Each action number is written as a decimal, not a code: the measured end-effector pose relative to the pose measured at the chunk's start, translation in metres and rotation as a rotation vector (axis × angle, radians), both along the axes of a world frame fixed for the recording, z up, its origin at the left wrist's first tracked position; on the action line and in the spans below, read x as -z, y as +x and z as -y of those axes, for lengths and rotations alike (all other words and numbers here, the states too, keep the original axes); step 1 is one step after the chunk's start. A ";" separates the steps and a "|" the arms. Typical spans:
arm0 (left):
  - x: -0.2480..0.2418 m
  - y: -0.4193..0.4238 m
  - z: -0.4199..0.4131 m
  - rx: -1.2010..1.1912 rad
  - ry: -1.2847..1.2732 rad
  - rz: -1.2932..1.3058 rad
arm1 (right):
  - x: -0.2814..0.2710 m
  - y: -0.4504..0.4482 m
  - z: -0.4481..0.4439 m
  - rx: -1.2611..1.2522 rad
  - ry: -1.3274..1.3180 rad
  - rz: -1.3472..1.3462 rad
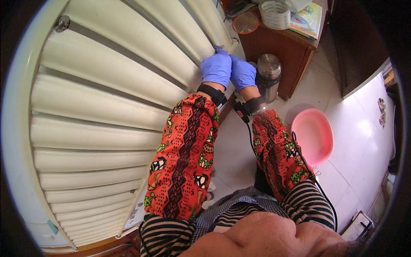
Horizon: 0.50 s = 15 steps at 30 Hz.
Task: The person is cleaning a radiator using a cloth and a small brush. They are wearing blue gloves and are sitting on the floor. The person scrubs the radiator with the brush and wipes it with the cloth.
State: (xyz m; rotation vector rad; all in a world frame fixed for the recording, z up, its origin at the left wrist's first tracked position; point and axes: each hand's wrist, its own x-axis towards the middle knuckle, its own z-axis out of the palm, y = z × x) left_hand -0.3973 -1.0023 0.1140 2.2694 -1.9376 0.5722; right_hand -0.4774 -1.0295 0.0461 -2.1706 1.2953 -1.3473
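Cream-coloured bed slats (pixel 106 88) in a pale frame fill the left half of the head view. Near their far right end, my left hand (pixel 216 68) and my right hand (pixel 243 71) are side by side, touching, both in blue gloves. The left fingertips reach a slat's end by a small metal fitting (pixel 219 47). The right fingers lie mostly behind the left hand, so whether either hand grips something is hidden. Black straps circle both wrists, and red patterned sleeve covers cover the forearms.
A wooden cabinet (pixel 276 45) at the top right bears rolls of clear tape (pixel 275 14), a red-rimmed round item (pixel 245 23) and a booklet (pixel 306 22). A steel thermos (pixel 269 75) stands beside it. A pink basin (pixel 313 136) sits on the tiled floor, and a black cable hangs by the right arm.
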 end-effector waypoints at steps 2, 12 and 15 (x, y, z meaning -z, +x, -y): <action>-0.003 0.000 0.001 0.026 0.036 0.016 | -0.003 -0.003 -0.001 -0.030 0.033 -0.050; -0.013 0.000 0.000 0.024 0.110 -0.089 | -0.015 -0.004 -0.003 -0.033 0.069 -0.074; -0.012 0.004 0.002 -0.007 0.123 -0.084 | -0.013 -0.006 -0.003 -0.074 0.084 -0.089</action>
